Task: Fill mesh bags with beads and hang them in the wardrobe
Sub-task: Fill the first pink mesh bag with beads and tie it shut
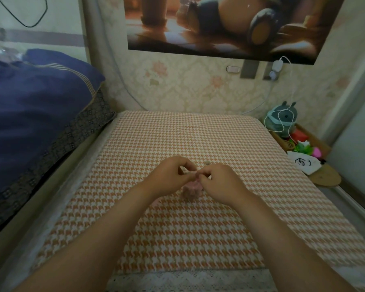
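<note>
The left hand (173, 175) and right hand (217, 183) are meeting fingertip to fingertip, curled fingers pinching the top of the pink mesh bag (191, 189), which is showing at six o'clock of the pinch, over the houndstooth tablecloth (177, 135)

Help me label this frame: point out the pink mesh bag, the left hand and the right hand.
pink mesh bag (191, 189): head view, on its bulging lower part.
left hand (170, 175): head view, on the back of the hand.
right hand (219, 183): head view, on the back of the hand.
</note>
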`<state>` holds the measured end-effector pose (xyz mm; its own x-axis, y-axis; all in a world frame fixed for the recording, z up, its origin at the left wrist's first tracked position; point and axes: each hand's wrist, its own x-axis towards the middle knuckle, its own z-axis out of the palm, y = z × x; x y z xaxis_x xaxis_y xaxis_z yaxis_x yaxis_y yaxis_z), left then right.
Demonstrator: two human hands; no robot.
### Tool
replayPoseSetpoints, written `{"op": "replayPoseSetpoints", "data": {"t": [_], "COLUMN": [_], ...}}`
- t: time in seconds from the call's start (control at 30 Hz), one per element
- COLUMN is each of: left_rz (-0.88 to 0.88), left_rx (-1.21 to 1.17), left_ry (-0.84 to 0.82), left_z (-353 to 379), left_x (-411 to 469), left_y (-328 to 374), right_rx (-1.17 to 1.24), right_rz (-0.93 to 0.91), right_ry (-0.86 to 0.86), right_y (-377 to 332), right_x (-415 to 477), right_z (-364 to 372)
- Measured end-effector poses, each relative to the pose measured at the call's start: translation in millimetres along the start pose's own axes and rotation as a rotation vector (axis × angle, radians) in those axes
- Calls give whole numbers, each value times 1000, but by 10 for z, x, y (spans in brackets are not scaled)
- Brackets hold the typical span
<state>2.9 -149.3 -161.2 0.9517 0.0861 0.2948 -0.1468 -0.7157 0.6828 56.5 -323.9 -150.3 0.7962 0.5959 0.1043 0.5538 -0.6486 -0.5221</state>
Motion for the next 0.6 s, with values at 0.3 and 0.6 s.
{"op": "replayPoseSetpoints", "data": {"t": [0.3,0.6], "left_rz": [-146,-63], "left_rx": [130,316], "left_ry": [151,-108], "left_z": [-48,234], "left_x": [180,402], "left_y": [-469,-746], "right_rx": [3,91], "right_rz": [-20,-15], "right_ry": [53,63], "right_y": [35,72], "right_x": [58,126], "right_z": [37,64]}}
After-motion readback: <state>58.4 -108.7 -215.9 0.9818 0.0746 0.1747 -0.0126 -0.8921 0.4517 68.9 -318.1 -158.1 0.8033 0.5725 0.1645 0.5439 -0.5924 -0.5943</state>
